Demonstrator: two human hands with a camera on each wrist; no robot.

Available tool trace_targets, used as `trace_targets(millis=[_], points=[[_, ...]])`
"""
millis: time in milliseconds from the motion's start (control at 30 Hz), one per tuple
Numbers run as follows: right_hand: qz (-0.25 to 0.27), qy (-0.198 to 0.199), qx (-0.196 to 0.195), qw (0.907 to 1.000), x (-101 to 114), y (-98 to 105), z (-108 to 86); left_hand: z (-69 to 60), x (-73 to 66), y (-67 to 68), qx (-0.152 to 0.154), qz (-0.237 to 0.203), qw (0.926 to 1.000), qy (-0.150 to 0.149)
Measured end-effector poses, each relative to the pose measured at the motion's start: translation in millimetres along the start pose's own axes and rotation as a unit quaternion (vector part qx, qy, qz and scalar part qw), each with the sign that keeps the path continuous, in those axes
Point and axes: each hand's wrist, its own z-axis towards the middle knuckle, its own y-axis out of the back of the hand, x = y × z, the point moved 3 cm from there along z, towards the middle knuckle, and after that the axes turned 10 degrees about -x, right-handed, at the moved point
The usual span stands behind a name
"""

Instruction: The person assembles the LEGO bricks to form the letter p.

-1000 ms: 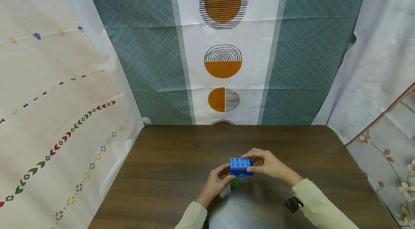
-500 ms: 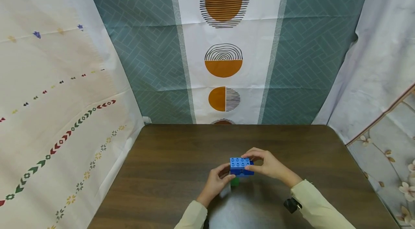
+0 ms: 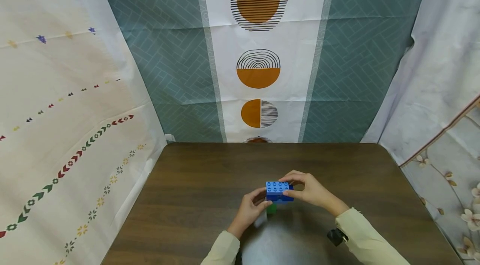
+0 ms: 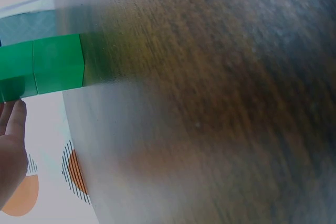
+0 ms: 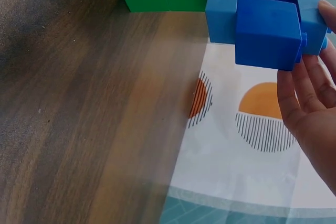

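A stack of toy bricks stands upright on the table between both hands. Two green bricks (image 4: 59,64) form its base. Above them in the right wrist view come a light blue brick (image 5: 221,11) and dark blue bricks (image 5: 266,31). The studded light blue brick (image 3: 277,186) lies on top. My left hand (image 3: 248,212) holds the stack from its left side, fingertips touching the upper green brick in the left wrist view. With thumb in front and fingers behind, my right hand (image 3: 313,190) pinches the upper blue bricks from the right. The stack's far side is hidden.
The dark wooden table (image 3: 195,181) reflects light near its front. A teal and white patterned cloth (image 3: 258,65) hangs behind it. Light cloths hang at the left (image 3: 75,111) and right (image 3: 442,90). A small black device (image 3: 336,236) sits at my right wrist.
My right thumb has shifted slightly left along the front of the top brick. The left hand and the stack hold nearly the same position.
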Motion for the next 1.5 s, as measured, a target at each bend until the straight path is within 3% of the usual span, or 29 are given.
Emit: trace_targets(millis=[500,800,1133,1500], points=[[-0.011,-0.014,-0.008,0.9998,-1,-1,-2.6,0.2,1.9,0.8,0.004,0.004,0.9999,-0.015],[-0.020,0.006,-0.017,0.9996,2,-3,-2.1,0.0,1.8,0.7,0.005,0.010,0.9999,0.006],[-0.032,-0.021,-0.009,0.9992,7,-1,-1.2,-0.5,1.1,0.5,0.006,0.008,0.9999,0.005],[-0.052,-0.016,-0.015,0.9984,11,-4,-2.3,-1.4,0.4,0.4,0.007,0.013,0.9998,-0.009]])
